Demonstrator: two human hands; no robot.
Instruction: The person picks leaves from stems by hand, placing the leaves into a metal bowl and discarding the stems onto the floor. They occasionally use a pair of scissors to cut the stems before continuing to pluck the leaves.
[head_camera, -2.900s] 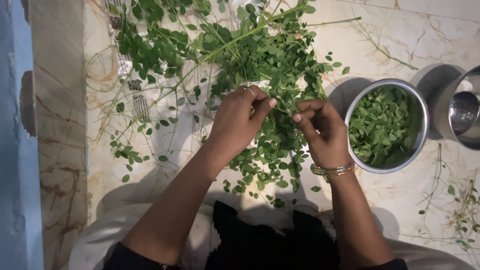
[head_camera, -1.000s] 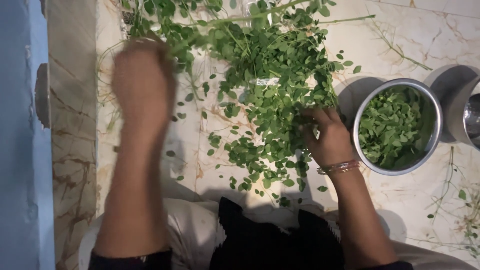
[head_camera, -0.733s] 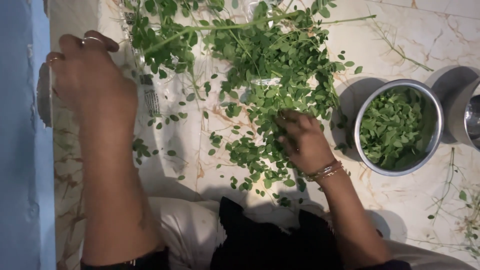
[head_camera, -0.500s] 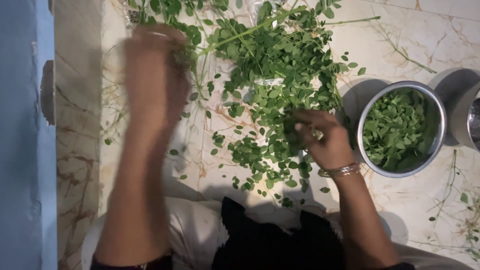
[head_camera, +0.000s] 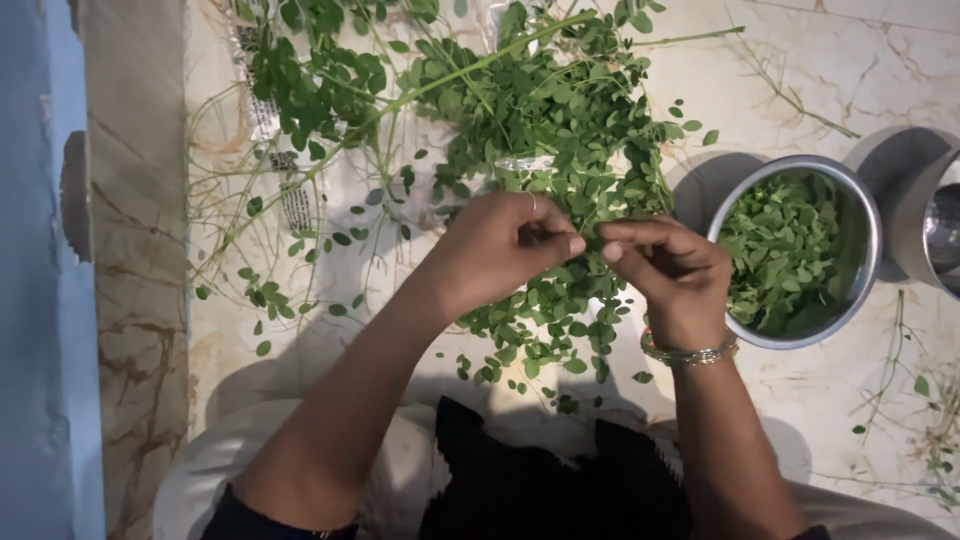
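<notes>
A heap of small green leaves on thin stems (head_camera: 540, 110) lies on the marble floor in front of me. My left hand (head_camera: 495, 250) and my right hand (head_camera: 665, 265) meet over the near side of the heap, fingertips almost touching, both pinching one leafy sprig (head_camera: 590, 240). A bangle sits on my right wrist. A round steel bowl (head_camera: 870, 225) half full of plucked leaves stands just right of my right hand.
A second steel vessel (head_camera: 935, 225) shows at the right edge. Bare stems (head_camera: 900, 370) lie on the floor at right and far left. Clear plastic wrap (head_camera: 275, 150) lies under the leaves. A blue wall (head_camera: 40, 300) and stone skirting run down the left.
My left hand swung far out to the left, then came back to the middle. It now meets my right hand on a sprig over the heap.
</notes>
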